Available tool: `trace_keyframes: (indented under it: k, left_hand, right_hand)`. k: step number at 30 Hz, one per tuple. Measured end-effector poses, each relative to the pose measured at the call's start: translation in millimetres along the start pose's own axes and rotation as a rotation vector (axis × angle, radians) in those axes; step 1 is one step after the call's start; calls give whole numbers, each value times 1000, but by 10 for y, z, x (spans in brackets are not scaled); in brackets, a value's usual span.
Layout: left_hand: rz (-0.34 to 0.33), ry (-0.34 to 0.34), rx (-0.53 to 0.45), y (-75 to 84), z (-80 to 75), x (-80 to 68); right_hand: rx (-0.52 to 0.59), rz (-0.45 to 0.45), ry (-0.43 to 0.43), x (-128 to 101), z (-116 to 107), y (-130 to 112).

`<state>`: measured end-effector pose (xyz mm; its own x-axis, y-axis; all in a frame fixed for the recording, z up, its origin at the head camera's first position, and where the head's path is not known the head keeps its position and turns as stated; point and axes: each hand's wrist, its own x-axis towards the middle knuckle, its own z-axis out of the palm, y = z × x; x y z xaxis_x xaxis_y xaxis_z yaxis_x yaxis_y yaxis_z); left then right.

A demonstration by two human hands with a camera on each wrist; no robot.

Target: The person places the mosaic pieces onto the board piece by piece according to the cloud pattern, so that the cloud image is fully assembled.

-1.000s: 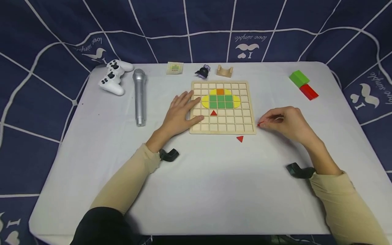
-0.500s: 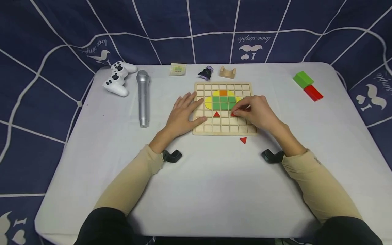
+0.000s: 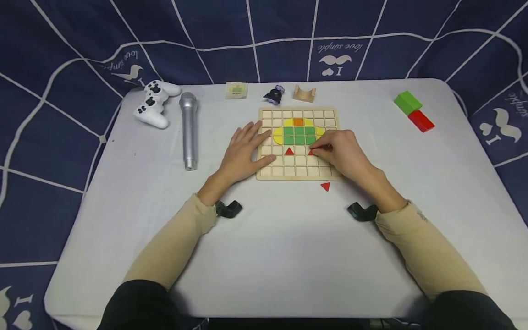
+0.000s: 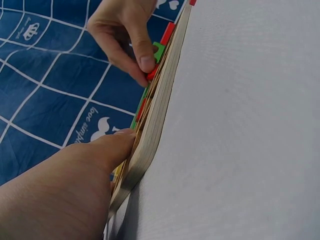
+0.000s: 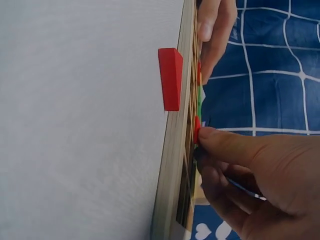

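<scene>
red triangle going into the grid

moving in from the table's right side, the right hand (image 3: pixel 344 153) is now pinching a red triangle (image 3: pixel 311 152) over the wooden board (image 3: pixel 299 172), level with the seated triangle (image 3: pixel 289 151). the left hand (image 3: pixel 243 153) is lying flat, steadying the edge. one spare triangle (image 3: pixel 325 186) is waiting on the table (image 3: pixel 288 256); most squares are sitting bare.

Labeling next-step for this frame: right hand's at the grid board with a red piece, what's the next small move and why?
Probably press the red triangle piece down flat into its cell and let go. The right hand pinches it at the wooden grid board, level with the seated red triangle, while the left hand steadies the board's edge.
</scene>
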<state>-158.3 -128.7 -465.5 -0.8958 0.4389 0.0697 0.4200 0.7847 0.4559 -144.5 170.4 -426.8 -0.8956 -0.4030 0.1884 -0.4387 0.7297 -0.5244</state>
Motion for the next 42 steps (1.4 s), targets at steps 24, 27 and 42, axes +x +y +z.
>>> trace_keyframes:
  k: [24,27,42]
  left_hand:
    - [7,-6,2,-1,5,5]
    - [4,-1,2,-3,-5,0]
    - [3,1,-10,-16,-6,10]
  right_hand:
    - [23,-18,-69,-637,-292,-23]
    - [73,-34,-141,-680,-309,16]
    - [63,-182,-252,-751,-189,6]
